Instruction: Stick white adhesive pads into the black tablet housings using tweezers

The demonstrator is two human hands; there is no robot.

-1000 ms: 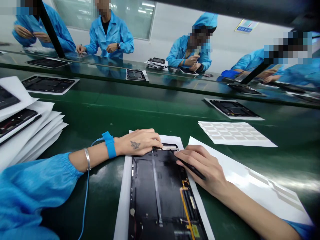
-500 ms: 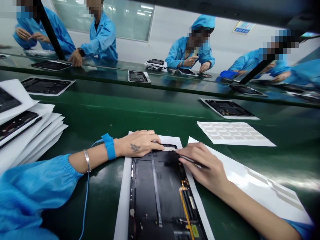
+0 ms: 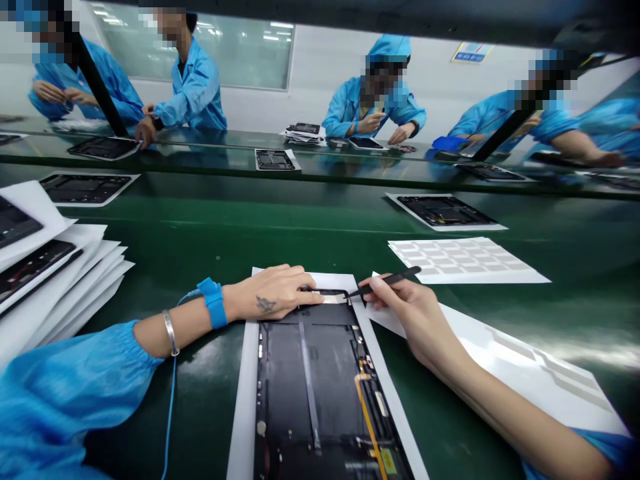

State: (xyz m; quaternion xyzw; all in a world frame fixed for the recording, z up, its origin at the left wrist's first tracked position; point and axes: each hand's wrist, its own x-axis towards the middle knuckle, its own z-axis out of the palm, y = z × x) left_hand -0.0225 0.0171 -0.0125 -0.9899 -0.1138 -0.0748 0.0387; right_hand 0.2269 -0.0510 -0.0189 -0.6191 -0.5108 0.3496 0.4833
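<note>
An open black tablet chassis (image 3: pixel 320 387) lies on a white sheet (image 3: pixel 245 400) in front of me on the green belt. My left hand (image 3: pixel 273 293) rests on its top left corner, fingers curled and pressing down near a pale strip (image 3: pixel 333 298) at the top edge. My right hand (image 3: pixel 405 310) grips black tweezers (image 3: pixel 387 280) whose tip touches that strip's right end. A blue wrist strap (image 3: pixel 213 303) with a cord sits on my left wrist.
A stack of tablets on white sheets (image 3: pixel 45 260) fills the left. A sheet of pale stickers (image 3: pixel 465 259) and a white backing sheet (image 3: pixel 525 373) lie right. More chassis (image 3: pixel 443 210) sit on the belt. Several people in blue coats (image 3: pixel 375 107) work across it.
My right hand lifted off the chassis and moved to its top right, the tweezers now pointing left at the strip. My left hand stayed in place. The view shifted down slightly.
</note>
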